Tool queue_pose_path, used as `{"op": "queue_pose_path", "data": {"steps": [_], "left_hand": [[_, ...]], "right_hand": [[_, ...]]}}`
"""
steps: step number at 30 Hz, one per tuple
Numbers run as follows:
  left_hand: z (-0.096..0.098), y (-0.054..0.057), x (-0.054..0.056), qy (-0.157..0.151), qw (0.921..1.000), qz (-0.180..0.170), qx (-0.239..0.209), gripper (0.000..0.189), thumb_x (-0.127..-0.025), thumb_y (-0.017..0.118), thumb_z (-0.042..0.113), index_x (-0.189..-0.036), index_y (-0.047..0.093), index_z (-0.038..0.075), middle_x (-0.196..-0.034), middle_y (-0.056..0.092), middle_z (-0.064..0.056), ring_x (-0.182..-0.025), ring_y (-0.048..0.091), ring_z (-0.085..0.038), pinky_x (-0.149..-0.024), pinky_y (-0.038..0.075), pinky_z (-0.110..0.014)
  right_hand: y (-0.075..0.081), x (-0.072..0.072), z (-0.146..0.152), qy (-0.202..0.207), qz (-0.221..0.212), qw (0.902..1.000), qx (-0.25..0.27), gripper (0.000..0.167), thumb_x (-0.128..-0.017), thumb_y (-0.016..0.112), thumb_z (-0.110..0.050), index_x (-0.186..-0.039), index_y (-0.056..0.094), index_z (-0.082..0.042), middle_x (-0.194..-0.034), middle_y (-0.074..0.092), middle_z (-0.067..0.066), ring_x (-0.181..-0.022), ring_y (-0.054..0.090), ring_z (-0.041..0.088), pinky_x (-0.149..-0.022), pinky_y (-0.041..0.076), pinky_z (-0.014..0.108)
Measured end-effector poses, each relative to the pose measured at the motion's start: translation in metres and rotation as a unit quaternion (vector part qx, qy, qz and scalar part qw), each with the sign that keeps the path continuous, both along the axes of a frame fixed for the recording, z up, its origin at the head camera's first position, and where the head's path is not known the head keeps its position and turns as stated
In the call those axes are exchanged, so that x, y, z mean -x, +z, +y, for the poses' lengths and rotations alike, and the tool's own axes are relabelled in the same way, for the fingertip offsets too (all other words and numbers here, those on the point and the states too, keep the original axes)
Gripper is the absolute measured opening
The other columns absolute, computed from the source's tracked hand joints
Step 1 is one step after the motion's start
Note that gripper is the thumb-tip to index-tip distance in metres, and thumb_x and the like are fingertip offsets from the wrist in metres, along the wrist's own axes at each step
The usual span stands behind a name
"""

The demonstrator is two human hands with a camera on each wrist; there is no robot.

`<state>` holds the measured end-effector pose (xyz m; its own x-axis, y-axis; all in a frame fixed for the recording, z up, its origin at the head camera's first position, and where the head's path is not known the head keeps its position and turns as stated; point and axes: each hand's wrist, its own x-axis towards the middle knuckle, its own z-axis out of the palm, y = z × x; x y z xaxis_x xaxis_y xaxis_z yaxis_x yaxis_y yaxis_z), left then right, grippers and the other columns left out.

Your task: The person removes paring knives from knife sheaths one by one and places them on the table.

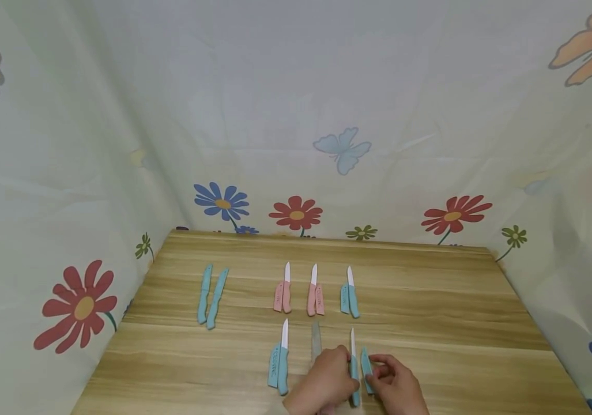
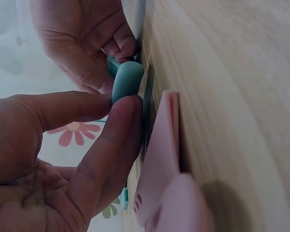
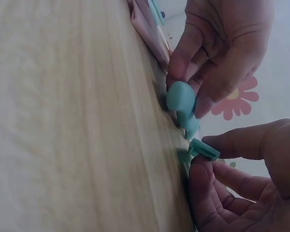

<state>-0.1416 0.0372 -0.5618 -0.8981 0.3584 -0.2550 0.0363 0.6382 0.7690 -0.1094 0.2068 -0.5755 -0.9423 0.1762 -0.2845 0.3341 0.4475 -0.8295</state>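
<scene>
My left hand point(image 1: 329, 374) pinches the handle of a teal-handled knife point(image 1: 355, 383), whose bare pale blade points away from me. Just to its right, my right hand point(image 1: 399, 386) holds a teal blade cover point(image 1: 366, 372) between thumb and fingers. Cover and knife lie nearly parallel, low over the table. In the right wrist view the open end of the cover point(image 3: 205, 151) shows beside the rounded handle end point(image 3: 180, 96). Beneath my left hand lies a pink knife point(image 2: 183, 208) with its pink cover point(image 2: 159, 154); in the head view mostly its blade point(image 1: 316, 340) shows.
Left of my hands is a teal knife point(image 1: 283, 369) beside its cover point(image 1: 274, 366). Farther back lie two pink knives point(image 1: 287, 294) point(image 1: 312, 300) and a teal one point(image 1: 353, 300), each beside a cover. Two covered teal knives point(image 1: 204, 294) point(image 1: 217, 300) rest at the left on the wooden table point(image 1: 446, 300).
</scene>
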Motion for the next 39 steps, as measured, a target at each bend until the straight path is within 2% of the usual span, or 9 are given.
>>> {"op": "queue_pose_path", "data": {"steps": [6, 14, 27, 34, 39], "left_hand": [[0.0034, 0.0012, -0.0003, 0.003, 1.0, 0.004, -0.001, 0.028, -0.079, 0.082, 0.011, -0.1, 0.064, 0.006, -0.075, 0.058, -0.001, -0.065, 0.054, -0.016, -0.056, 0.048, -0.027], [0.0031, 0.001, -0.0009, 0.009, 0.9998, 0.019, 0.005, 0.028, -0.081, 0.083, 0.012, -0.101, 0.065, 0.004, -0.076, 0.06, -0.003, -0.064, 0.055, -0.015, -0.053, 0.047, -0.025], [0.0037, -0.0036, 0.0009, 0.003, 0.9979, 0.048, 0.042, 0.03, -0.081, 0.085, 0.015, -0.099, 0.062, 0.006, -0.078, 0.062, -0.007, -0.065, 0.056, -0.015, -0.057, 0.051, -0.029], [0.004, -0.0032, 0.0001, -0.003, 0.9988, 0.035, 0.033, 0.032, -0.082, 0.084, 0.014, -0.103, 0.062, 0.004, -0.079, 0.063, -0.008, -0.065, 0.058, -0.016, -0.057, 0.053, -0.028], [0.0038, -0.0046, -0.0004, -0.003, 0.9985, 0.043, 0.033, 0.034, -0.082, 0.084, 0.015, -0.105, 0.061, 0.005, -0.08, 0.064, -0.009, -0.066, 0.059, -0.015, -0.059, 0.053, -0.028]], "right_hand": [[0.0006, -0.0025, -0.0027, 0.003, 0.001, 0.9996, -0.029, 0.042, -0.084, 0.078, -0.007, -0.124, 0.067, 0.0, -0.087, 0.066, 0.001, -0.072, 0.062, 0.013, -0.058, 0.047, 0.021], [0.0013, -0.0037, -0.0055, 0.016, 0.021, 0.9976, -0.064, 0.038, -0.083, 0.079, -0.007, -0.119, 0.07, -0.001, -0.082, 0.064, -0.001, -0.07, 0.059, 0.012, -0.058, 0.045, 0.02], [0.0007, -0.0048, -0.0088, 0.027, 0.033, 0.9908, -0.128, 0.031, -0.08, 0.082, -0.016, -0.109, 0.075, -0.006, -0.077, 0.064, -0.005, -0.065, 0.053, 0.01, -0.058, 0.039, 0.022], [-0.002, -0.0043, -0.0076, 0.025, 0.025, 0.9925, -0.117, 0.033, -0.081, 0.082, -0.015, -0.111, 0.074, -0.005, -0.077, 0.063, -0.004, -0.065, 0.052, 0.011, -0.057, 0.039, 0.021], [-0.0005, -0.0042, -0.0073, 0.026, 0.024, 0.9931, -0.112, 0.034, -0.082, 0.082, -0.016, -0.112, 0.073, -0.005, -0.077, 0.063, -0.004, -0.064, 0.051, 0.01, -0.057, 0.039, 0.021]]}}
